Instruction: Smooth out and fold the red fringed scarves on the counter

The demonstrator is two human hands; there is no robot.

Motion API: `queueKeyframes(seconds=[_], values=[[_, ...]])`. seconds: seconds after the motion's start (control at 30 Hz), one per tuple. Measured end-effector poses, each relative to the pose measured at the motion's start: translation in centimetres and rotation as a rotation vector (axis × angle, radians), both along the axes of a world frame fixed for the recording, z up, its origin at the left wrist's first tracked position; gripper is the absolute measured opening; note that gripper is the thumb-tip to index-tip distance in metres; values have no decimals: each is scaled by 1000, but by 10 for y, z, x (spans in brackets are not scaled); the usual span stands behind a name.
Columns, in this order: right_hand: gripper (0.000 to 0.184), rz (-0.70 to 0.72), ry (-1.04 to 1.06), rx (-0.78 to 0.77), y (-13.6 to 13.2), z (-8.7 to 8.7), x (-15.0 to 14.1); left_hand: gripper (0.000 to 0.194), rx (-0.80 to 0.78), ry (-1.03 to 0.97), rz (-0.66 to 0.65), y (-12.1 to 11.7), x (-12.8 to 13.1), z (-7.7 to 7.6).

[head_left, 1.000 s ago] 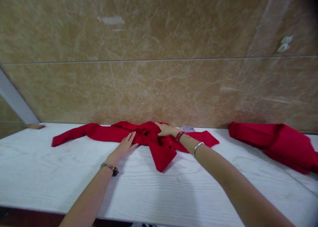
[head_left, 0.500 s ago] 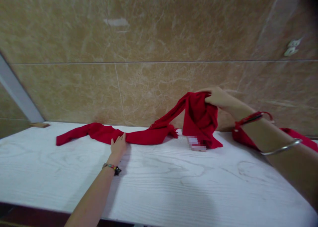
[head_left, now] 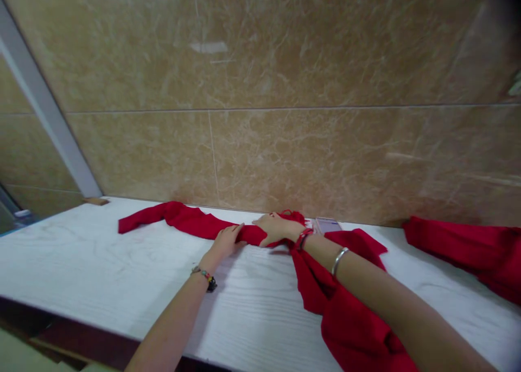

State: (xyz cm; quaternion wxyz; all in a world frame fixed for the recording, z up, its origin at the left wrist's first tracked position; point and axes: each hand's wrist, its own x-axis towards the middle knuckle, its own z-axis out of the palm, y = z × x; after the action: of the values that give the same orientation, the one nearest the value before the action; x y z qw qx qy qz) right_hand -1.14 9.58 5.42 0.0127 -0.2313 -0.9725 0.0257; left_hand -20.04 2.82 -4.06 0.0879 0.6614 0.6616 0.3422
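Note:
A long red cloth (head_left: 191, 222), knit-like with a fringed end (head_left: 293, 215), lies as a narrow strip along the back of the white tabletop (head_left: 122, 274). My left hand (head_left: 228, 243) is on the strip, its fingers and thumb closing on the near edge. Just right of it, my right hand (head_left: 280, 228) rests over the strip with fingers and thumb spread. More red fabric (head_left: 358, 328) is bunched under my right forearm and runs towards the front edge. What lies beneath my right palm is hidden.
A flat phone-like object (head_left: 328, 225) lies by the wall behind my right wrist. Another red cloth (head_left: 468, 252) is at the far right. A small brown block (head_left: 96, 201) sits at the back left. The tiled wall (head_left: 285, 160) borders the table's rear edge.
My right hand has let go of the raised red fabric and come down left onto the strip. That fabric now lies towards the front. My left hand has shifted right along the strip.

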Motion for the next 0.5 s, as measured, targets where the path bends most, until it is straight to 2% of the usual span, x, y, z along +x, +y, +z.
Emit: queueKeyframes(seconds=[0.07,0.13,0.23,0.33,0.4,0.43,0.5], values=[[35,-10,17,25,0,-21,-22,46,50,-75,23,1,-8,1],[25,-1,74,15,6,-22,-34,39,127,-166,44,2,-18,8],[31,14,233,7,20,6,-52,43,282,-310,76,3,-33,28],[43,12,442,41,23,48,-84,51,588,-541,106,-6,-51,52],[46,66,652,72,17,68,-114,51,783,-636,166,-17,-66,62],[45,104,742,85,13,74,-130,50,836,-628,244,-24,-74,63],[43,150,793,80,4,77,-159,47,838,-543,549,-36,-93,60]])
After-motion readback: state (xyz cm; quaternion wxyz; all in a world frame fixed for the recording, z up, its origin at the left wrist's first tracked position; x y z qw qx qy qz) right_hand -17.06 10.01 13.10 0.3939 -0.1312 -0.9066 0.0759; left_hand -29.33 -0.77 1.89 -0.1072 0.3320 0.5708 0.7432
